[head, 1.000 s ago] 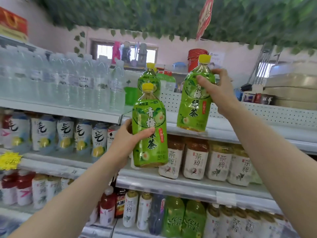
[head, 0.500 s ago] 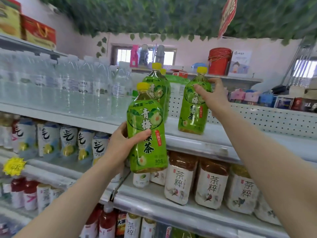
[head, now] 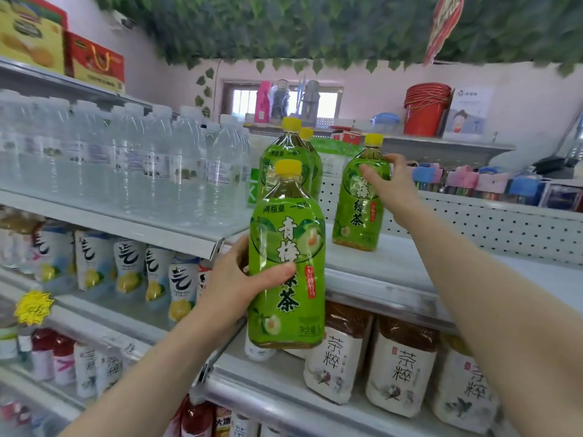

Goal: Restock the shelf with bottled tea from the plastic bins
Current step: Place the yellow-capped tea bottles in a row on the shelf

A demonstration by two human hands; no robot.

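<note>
Left hand [head: 239, 288] sits nearest the viewer, fingers and thumb wrapped around the middle of a large green tea bottle [head: 285, 269] with a yellow cap. It holds this bottle upright in the air, in front of the shelf edge and not yet set down. Behind and below it, a lower shelf carries a row of white-labelled tea bottles [head: 399, 370].

Farther in, the right hand [head: 389, 187] reaches forward with its fingers curled around the shoulder of a second green tea bottle [head: 359, 200]. This one stands upright with its base on the upper shelf [head: 419, 272], the hand closed on it. Just left of it, two more green bottles [head: 291, 152] of the same kind stand at the back of that shelf, one behind the other. Clear water bottles [head: 132, 159] fill the neighbouring shelf to the left.

Judging by this, restocking is under way but early: three green bottles are on the upper shelf, one waits in hand, and much of the shelf to the right is bare. No plastic bins are in view, so how many bottles remain cannot be told.
</note>
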